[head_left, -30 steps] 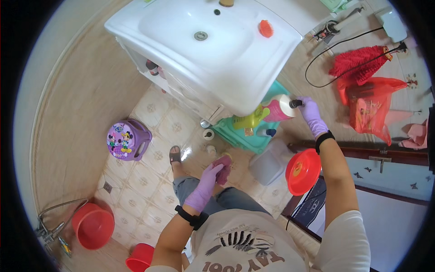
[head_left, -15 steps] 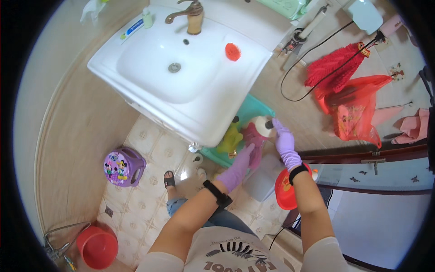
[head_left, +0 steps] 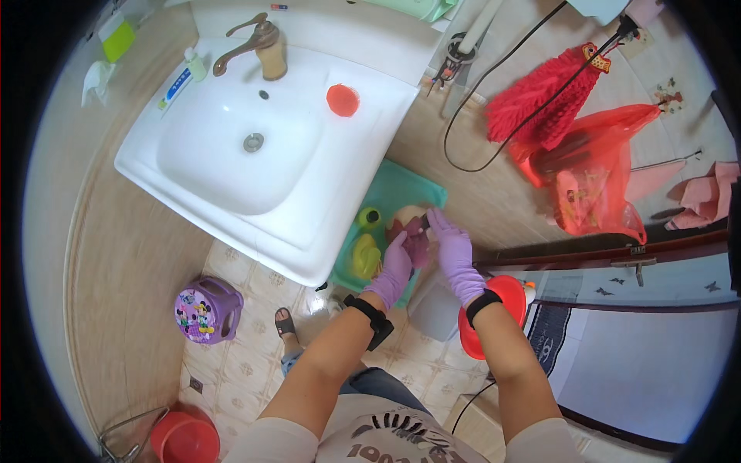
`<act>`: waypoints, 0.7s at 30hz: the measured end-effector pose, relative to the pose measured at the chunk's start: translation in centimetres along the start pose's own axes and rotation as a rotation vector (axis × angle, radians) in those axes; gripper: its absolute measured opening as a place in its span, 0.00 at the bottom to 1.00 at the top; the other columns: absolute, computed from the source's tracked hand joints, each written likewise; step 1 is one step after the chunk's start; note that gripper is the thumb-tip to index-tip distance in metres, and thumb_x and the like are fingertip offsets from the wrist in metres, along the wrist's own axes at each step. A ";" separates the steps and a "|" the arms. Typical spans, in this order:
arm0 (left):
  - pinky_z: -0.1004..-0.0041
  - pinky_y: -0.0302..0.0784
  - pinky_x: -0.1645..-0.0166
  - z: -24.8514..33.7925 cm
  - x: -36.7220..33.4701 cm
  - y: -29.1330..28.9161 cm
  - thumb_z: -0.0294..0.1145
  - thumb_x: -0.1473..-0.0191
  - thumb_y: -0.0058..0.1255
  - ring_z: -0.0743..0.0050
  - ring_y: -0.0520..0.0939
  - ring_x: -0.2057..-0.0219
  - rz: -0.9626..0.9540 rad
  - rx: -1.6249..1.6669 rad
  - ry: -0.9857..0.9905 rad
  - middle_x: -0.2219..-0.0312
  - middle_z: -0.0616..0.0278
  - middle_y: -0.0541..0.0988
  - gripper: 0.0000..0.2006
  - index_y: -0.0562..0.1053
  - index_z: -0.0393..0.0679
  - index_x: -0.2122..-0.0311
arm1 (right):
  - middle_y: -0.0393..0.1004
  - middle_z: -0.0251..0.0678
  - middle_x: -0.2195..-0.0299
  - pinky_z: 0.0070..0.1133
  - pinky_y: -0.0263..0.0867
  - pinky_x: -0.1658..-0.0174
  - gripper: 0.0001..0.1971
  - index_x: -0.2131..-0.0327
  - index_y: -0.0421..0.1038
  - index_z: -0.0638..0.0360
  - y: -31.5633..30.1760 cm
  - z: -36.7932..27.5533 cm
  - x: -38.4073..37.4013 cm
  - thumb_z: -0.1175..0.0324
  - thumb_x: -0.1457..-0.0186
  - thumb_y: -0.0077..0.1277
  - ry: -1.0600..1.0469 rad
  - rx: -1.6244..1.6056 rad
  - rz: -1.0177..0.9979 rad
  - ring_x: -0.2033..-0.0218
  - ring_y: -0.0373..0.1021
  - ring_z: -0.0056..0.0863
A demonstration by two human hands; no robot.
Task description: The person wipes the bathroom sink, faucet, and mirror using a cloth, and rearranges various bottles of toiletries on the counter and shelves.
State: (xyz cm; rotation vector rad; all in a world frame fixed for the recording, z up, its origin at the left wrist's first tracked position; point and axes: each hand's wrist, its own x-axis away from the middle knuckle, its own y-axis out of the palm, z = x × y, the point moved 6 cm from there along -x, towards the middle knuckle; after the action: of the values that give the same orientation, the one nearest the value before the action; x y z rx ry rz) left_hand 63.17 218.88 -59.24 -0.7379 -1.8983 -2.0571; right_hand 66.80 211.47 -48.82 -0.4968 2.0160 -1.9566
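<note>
Purple gloves cover both my hands. Over a teal basin point(head_left: 399, 184), partly under the sink's edge, I hold a pink object with a rounded cream top point(head_left: 407, 216). My left hand point(head_left: 391, 272) is closed round its near left side. My right hand point(head_left: 454, 251) is at its right, fingers closed at a dark piece on the cream part; the gloves hide some of the grip. Left of it, inside the basin, lie a yellow-green object point(head_left: 365, 257) and a round green one with a dark centre point(head_left: 370, 217). What kind of things these are is unclear.
A white sink point(head_left: 301, 224) rises just left of the basin. Beside my right forearm is a red bowl-like container point(head_left: 502, 309), with a greyish bin point(head_left: 436, 309) next to it. A purple stool point(head_left: 216, 309) stands left. Red bags point(head_left: 594, 177) and a black cable point(head_left: 494, 166) hang right.
My view has shifted, and the sink sits lower and farther left in it. Both hands have brought the pink object lower over the basin; my right fingers have come in closer to its dark piece.
</note>
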 end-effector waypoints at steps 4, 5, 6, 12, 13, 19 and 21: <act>0.64 0.70 0.56 0.6 0.9 1.5 0.34 0.46 0.37 0.62 0.75 0.63 -0.089 -0.007 -0.033 0.65 0.57 0.74 0.14 0.67 0.39 0.57 | 0.54 0.29 0.44 0.27 0.59 0.54 0.30 0.45 0.53 0.46 -0.1 -0.3 -0.5 0.72 0.55 0.42 -0.010 0.079 0.028 0.48 0.60 0.29; 0.64 0.70 0.56 0.7 1.2 1.8 0.34 0.46 0.37 0.62 0.75 0.63 -0.099 -0.007 -0.028 0.65 0.57 0.74 0.14 0.67 0.39 0.57 | 0.54 0.29 0.44 0.27 0.59 0.54 0.30 0.45 0.53 0.46 -0.3 -0.4 -0.5 0.72 0.55 0.42 -0.015 0.083 0.036 0.48 0.60 0.29; 0.64 0.69 0.56 0.8 1.4 1.8 0.34 0.46 0.37 0.61 0.75 0.63 -0.073 -0.011 -0.012 0.65 0.57 0.74 0.14 0.66 0.38 0.57 | 0.54 0.31 0.44 0.27 0.57 0.51 0.31 0.45 0.52 0.47 -0.4 -0.4 -0.5 0.74 0.56 0.42 -0.012 0.087 0.005 0.47 0.58 0.29; 0.62 0.66 0.52 1.1 6.8 1.6 0.33 0.47 0.37 0.57 0.73 0.58 -0.138 0.007 -0.071 0.61 0.52 0.72 0.17 0.63 0.36 0.54 | 0.55 0.37 0.45 0.26 0.52 0.46 0.32 0.45 0.53 0.50 -3.8 -1.3 2.2 0.75 0.57 0.45 0.034 -0.115 -0.050 0.45 0.55 0.34; 0.62 0.64 0.48 1.1 7.9 2.0 0.32 0.47 0.37 0.55 0.71 0.55 -0.166 -0.011 -0.118 0.57 0.50 0.70 0.18 0.61 0.35 0.52 | 0.55 0.40 0.45 0.26 0.53 0.46 0.31 0.45 0.53 0.52 -4.4 -0.9 3.2 0.74 0.56 0.48 0.060 -0.268 0.088 0.45 0.55 0.36; 0.63 0.62 0.47 4.6 18.7 8.6 0.32 0.48 0.40 0.58 0.70 0.54 -0.318 -0.151 -0.317 0.55 0.51 0.69 0.19 0.61 0.34 0.52 | 0.58 0.42 0.47 0.26 0.50 0.43 0.25 0.45 0.51 0.60 -9.1 -5.1 9.0 0.57 0.42 0.31 0.307 -1.246 -0.088 0.46 0.55 0.35; 0.68 0.64 0.49 7.0 25.2 14.3 0.31 0.47 0.41 0.63 0.71 0.56 -0.312 -0.212 -0.369 0.59 0.54 0.71 0.15 0.63 0.36 0.55 | 0.57 0.42 0.47 0.27 0.49 0.43 0.28 0.44 0.49 0.59 -11.1 -9.7 10.0 0.52 0.42 0.27 0.316 -1.814 -0.293 0.46 0.55 0.36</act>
State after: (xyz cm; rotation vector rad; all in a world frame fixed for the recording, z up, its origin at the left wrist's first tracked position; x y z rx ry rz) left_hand 50.58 227.92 -33.82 -0.9826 -2.1210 -2.4865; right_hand 54.09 215.60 -37.06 -0.7807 3.5001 0.3709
